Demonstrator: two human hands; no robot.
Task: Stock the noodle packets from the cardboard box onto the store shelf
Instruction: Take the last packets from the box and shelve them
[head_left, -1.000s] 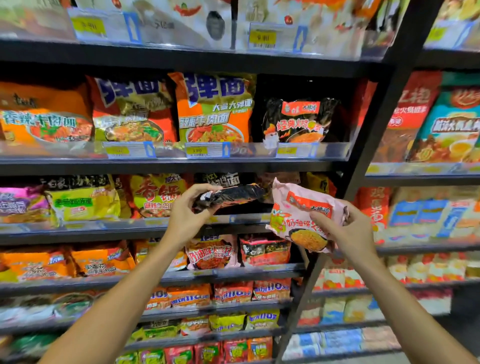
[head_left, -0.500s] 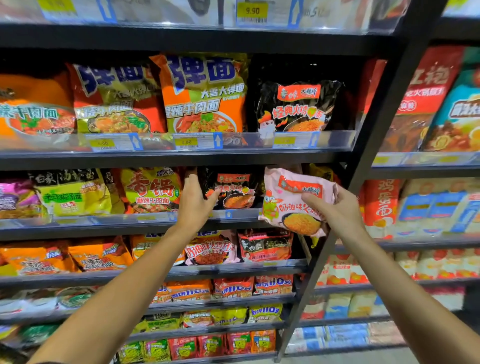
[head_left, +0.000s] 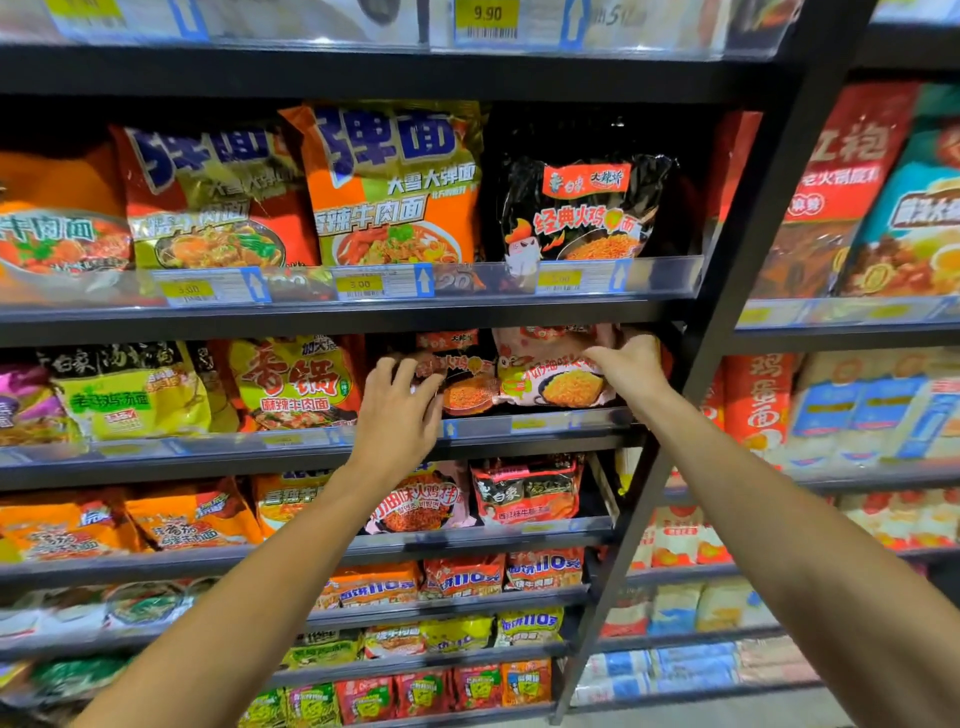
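Both my arms reach up from the lower corners of the frame toward the middle of the store shelf (head_left: 519, 423), the second full tier from the top. Two noodle packets sit under my hands there, side by side and touching: a black packet (head_left: 465, 387) just left of centre and a pink packet (head_left: 550, 374) to its right, both standing upright behind the clear price rail. My left hand (head_left: 400, 410) is raised with the wrist bent back, fingers spread and lying flat against the left face of the black packet; they press on it rather than pinch it. My right hand (head_left: 631, 366) comes in from the right, fingers curled over the upper right corner of the pink packet, closed on its edge. On the same tier, left of my hands, I count two more clear fronts, a yellow packet with red characters (head_left: 296, 382) and a yellow-green packet (head_left: 130, 389). On the tier above, four large bags face me, the rightmost a black bag (head_left: 587, 208) directly over the two I am handling. A dark upright post (head_left: 737, 291) runs slantwise just right of my right hand. The cardboard box is out of view.
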